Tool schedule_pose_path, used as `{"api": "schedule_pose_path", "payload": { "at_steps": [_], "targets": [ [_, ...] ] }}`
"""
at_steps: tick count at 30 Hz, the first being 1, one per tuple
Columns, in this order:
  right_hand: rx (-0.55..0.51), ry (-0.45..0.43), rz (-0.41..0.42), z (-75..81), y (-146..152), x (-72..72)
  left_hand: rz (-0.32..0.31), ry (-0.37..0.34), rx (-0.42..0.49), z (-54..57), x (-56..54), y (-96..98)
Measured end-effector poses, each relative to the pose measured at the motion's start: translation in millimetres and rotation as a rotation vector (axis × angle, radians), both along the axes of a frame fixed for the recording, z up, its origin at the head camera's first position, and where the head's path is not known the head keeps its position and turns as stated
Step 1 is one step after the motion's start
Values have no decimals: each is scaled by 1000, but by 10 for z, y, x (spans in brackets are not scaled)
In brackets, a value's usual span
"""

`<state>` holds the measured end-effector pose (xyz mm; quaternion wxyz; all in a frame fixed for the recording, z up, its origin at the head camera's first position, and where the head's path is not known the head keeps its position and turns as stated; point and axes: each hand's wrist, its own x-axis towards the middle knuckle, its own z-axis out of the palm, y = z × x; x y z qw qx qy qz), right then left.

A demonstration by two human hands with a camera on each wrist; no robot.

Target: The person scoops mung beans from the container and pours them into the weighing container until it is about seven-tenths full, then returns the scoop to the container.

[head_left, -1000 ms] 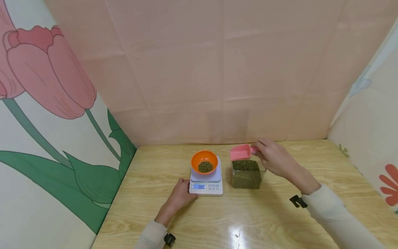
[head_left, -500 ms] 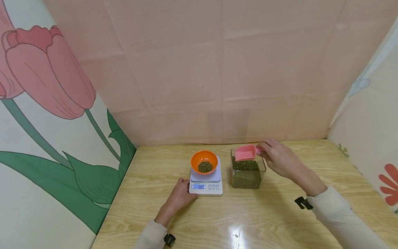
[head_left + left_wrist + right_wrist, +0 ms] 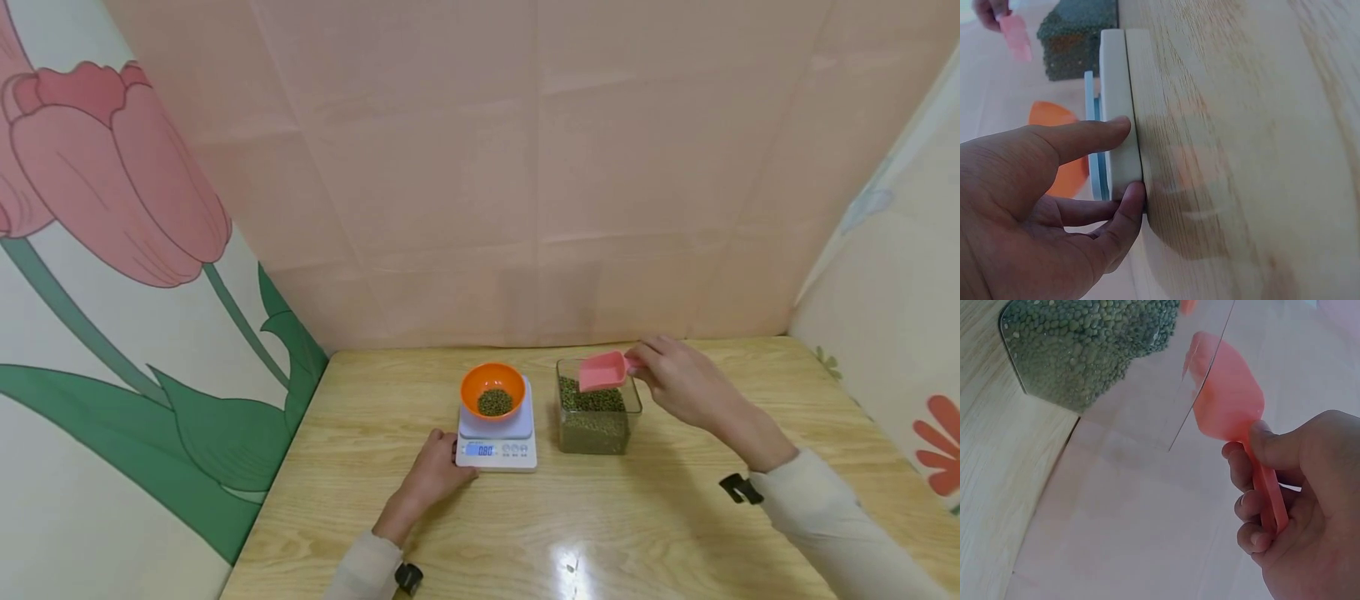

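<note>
My right hand [image 3: 678, 379] grips a pink scoop [image 3: 602, 372] by its handle, fingers curled round it in the right wrist view. The scoop's bowl hangs over the clear square container [image 3: 596, 437], which holds many mung beans [image 3: 600, 402]. My left hand [image 3: 435, 468] holds the front left corner of a white kitchen scale [image 3: 521, 460]. In the left wrist view the thumb [image 3: 1107, 131] presses the scale's front edge, with fingers at its side. On the scale's platform sits an orange bowl [image 3: 474, 385] with a small heap of mung beans [image 3: 496, 402]. The display is lit.
The container stands just right of the scale on a wood-grain table [image 3: 375, 417]. A pink-beige sheet [image 3: 450, 208] rises behind the table. Flower-patterned panels stand at the left [image 3: 90, 433] and right [image 3: 885, 333].
My right hand has moved to the right with the pink scoop, from the container's left back edge to over its right back part. The left hand, scale and orange bowl have stayed put.
</note>
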<state>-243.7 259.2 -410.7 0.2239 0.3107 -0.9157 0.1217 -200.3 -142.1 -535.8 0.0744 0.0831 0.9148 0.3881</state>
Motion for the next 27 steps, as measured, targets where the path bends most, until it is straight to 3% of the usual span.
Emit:
{"api": "schedule_pose_path", "payload": {
  "at_steps": [27],
  "targets": [
    [117, 17, 0, 14, 25, -73, -2, -11, 1, 11, 5, -5]
  ]
}}
